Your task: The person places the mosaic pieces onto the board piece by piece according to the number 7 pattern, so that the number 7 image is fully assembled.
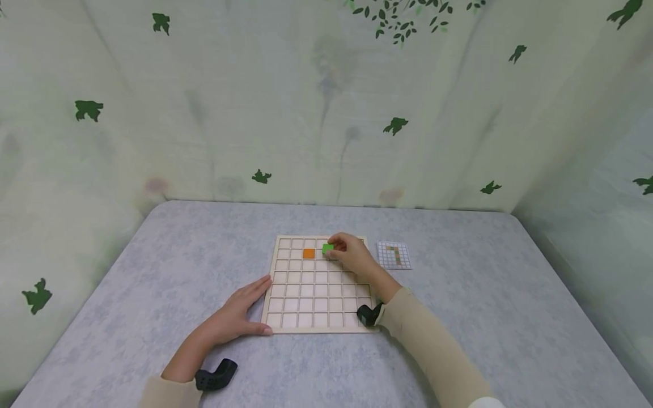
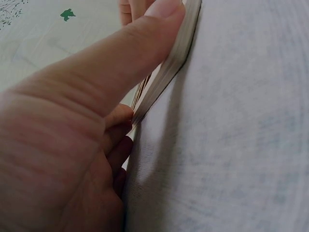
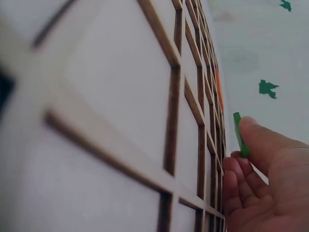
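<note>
A wooden grid board (image 1: 306,290) with square cells lies on the table. In its second row from the back sits an orange square tile (image 1: 308,253). My right hand (image 1: 354,258) pinches a green square tile (image 1: 327,248) between thumb and fingers over the back of the board, to the right of the orange one. The right wrist view shows this green tile (image 3: 240,135) tilted on edge and raised off the grid. At the board's left side, my left hand (image 1: 232,314) rests with fingers extended along the edge and the thumb (image 2: 164,7) at the near left corner.
A small printed card (image 1: 394,255) with a coloured grid pattern lies to the right of the board. The grey-blue table (image 1: 490,306) extends on all sides. A pale curtain (image 1: 285,102) with leaf prints hangs behind it.
</note>
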Motion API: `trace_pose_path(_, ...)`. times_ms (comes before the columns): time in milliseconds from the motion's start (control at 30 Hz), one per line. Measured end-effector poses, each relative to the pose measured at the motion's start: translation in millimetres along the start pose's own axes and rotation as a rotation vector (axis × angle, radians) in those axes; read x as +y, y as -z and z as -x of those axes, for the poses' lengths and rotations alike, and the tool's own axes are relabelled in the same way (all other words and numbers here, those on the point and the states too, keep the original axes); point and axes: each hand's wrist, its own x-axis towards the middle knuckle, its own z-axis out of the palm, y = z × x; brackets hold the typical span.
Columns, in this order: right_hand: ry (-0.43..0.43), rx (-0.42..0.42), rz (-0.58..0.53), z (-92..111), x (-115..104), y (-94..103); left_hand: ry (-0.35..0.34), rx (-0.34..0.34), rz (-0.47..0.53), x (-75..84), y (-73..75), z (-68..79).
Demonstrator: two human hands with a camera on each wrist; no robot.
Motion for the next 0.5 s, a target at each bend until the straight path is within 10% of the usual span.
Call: trace_pose_path(500, 0.043, -0.078, 0.14, -5.5, -2.2, -7.1, -0.026, 0.026, 0.023, 0.2, 1.3, 2.1)
